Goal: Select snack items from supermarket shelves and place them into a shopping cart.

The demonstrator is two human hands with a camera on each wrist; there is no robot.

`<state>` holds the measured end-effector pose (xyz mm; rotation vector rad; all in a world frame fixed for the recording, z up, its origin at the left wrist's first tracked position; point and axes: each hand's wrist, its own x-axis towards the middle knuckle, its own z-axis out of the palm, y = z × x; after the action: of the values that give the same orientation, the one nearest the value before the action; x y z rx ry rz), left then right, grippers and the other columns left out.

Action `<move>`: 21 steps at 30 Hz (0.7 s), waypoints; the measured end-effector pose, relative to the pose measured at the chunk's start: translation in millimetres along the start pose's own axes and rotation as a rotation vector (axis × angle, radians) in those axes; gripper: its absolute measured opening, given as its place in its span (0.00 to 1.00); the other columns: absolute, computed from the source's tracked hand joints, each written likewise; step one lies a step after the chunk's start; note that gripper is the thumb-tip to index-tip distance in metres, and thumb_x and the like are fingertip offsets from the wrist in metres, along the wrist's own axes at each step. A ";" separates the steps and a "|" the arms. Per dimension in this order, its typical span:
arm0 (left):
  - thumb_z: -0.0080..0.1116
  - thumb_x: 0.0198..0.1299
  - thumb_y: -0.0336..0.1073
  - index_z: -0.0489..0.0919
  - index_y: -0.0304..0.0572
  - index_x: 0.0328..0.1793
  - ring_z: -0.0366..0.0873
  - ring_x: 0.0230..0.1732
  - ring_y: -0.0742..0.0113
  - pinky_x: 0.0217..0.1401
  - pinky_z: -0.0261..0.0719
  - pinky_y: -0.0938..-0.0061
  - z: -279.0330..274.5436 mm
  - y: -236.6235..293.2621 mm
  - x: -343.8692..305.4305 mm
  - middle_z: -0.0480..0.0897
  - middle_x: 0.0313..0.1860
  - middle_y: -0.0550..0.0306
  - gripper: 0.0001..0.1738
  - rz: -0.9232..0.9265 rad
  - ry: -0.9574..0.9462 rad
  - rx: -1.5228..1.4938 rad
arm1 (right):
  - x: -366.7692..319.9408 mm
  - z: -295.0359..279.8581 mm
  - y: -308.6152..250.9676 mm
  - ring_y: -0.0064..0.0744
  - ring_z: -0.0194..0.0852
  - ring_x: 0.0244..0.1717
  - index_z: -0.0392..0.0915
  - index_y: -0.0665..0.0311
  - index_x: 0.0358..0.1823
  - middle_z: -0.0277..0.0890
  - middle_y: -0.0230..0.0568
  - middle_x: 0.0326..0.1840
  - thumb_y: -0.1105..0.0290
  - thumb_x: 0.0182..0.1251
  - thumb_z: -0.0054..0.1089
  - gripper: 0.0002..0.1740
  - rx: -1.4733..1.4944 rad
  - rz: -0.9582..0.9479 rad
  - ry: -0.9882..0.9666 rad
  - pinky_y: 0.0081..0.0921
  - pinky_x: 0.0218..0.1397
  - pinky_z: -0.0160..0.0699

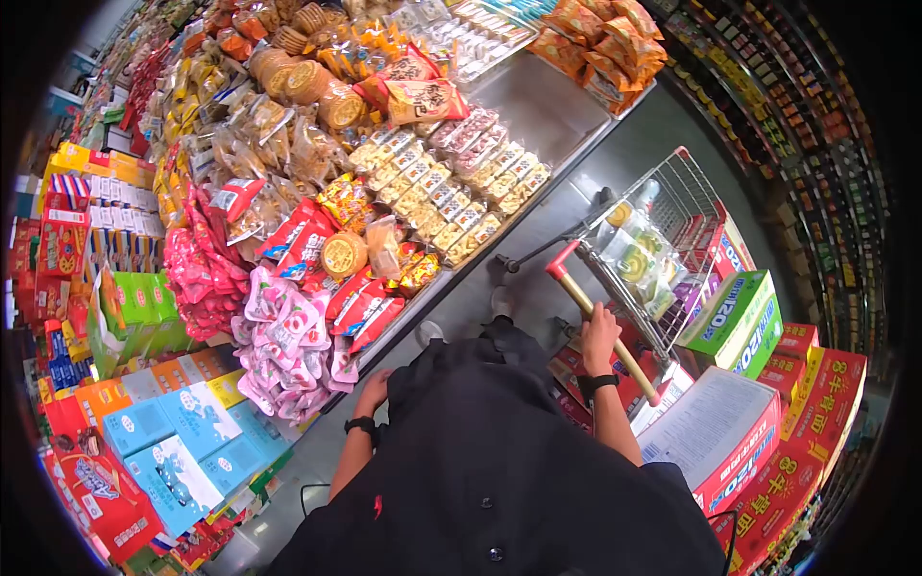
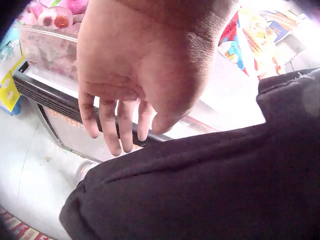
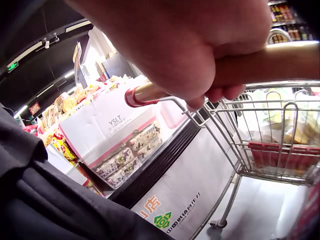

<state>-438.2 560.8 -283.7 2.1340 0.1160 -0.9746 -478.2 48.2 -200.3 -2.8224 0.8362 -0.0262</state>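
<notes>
My right hand grips the tan bar handle of a wire shopping cart; in the right wrist view, its fingers curl round that handle. Clear bags of produce lie in the cart's basket. My left hand hangs at my side with nothing in it, near the edge of a snack display. In the left wrist view the same hand shows loose, downward fingers in front of the display's dark rail. Pink-and-white snack bags are piled on the display closest to it.
Wrapped snack trays and red packets fill the display ahead. Stacked red noodle boxes and a green box stand close on the right. Blue boxes are at the left. Tall stocked shelves line the far right.
</notes>
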 end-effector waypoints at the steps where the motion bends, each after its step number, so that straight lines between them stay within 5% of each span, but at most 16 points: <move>1: 0.58 0.65 0.43 0.78 0.32 0.55 0.83 0.50 0.59 0.53 0.78 0.69 -5.0 14.3 -2.8 0.85 0.45 0.44 0.22 0.005 -0.010 -0.037 | 4.8 0.0 0.1 0.47 0.74 0.47 0.69 0.61 0.43 0.74 0.43 0.39 0.74 0.52 0.65 0.18 -0.007 0.010 0.005 0.45 0.45 0.66; 7: 0.59 0.64 0.44 0.80 0.34 0.51 0.83 0.50 0.57 0.53 0.78 0.68 8.0 -23.3 17.3 0.85 0.46 0.45 0.20 0.007 0.023 -0.170 | 26.7 1.5 4.1 0.49 0.74 0.45 0.68 0.62 0.43 0.74 0.44 0.37 0.74 0.55 0.62 0.15 0.017 -0.012 0.001 0.48 0.43 0.66; 12: 0.51 0.64 0.56 0.79 0.29 0.53 0.78 0.58 0.38 0.57 0.74 0.57 -1.2 17.8 -37.8 0.80 0.51 0.29 0.32 -0.091 0.043 0.149 | 43.5 8.5 11.3 0.49 0.75 0.44 0.70 0.59 0.44 0.75 0.42 0.35 0.72 0.57 0.60 0.13 0.014 -0.009 0.088 0.50 0.42 0.67; 14: 0.52 0.62 0.57 0.78 0.29 0.53 0.76 0.60 0.40 0.59 0.73 0.58 38.9 -144.4 17.9 0.80 0.52 0.29 0.33 -0.045 -0.056 0.074 | 51.9 6.3 11.7 0.51 0.74 0.46 0.69 0.60 0.45 0.75 0.44 0.38 0.73 0.56 0.62 0.16 0.031 0.021 0.050 0.51 0.43 0.67; 19: 0.57 0.59 0.55 0.78 0.30 0.55 0.78 0.59 0.43 0.59 0.74 0.60 38.7 -144.0 11.0 0.81 0.54 0.33 0.32 -0.003 -0.095 0.099 | 72.5 6.9 17.4 0.52 0.73 0.49 0.67 0.62 0.48 0.75 0.46 0.41 0.74 0.55 0.61 0.19 0.045 0.057 0.012 0.53 0.45 0.67; 21: 0.58 0.58 0.55 0.79 0.31 0.54 0.79 0.57 0.44 0.58 0.75 0.60 33.2 -115.4 2.2 0.82 0.52 0.34 0.32 -0.158 -0.040 0.074 | 78.6 3.6 21.2 0.52 0.73 0.49 0.67 0.63 0.49 0.75 0.46 0.42 0.74 0.56 0.60 0.19 0.058 0.027 0.025 0.52 0.46 0.68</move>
<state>-499.7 618.3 -369.4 2.1976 0.2353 -1.1281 -423.3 -11.1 -211.0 -2.7622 0.8650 -0.0807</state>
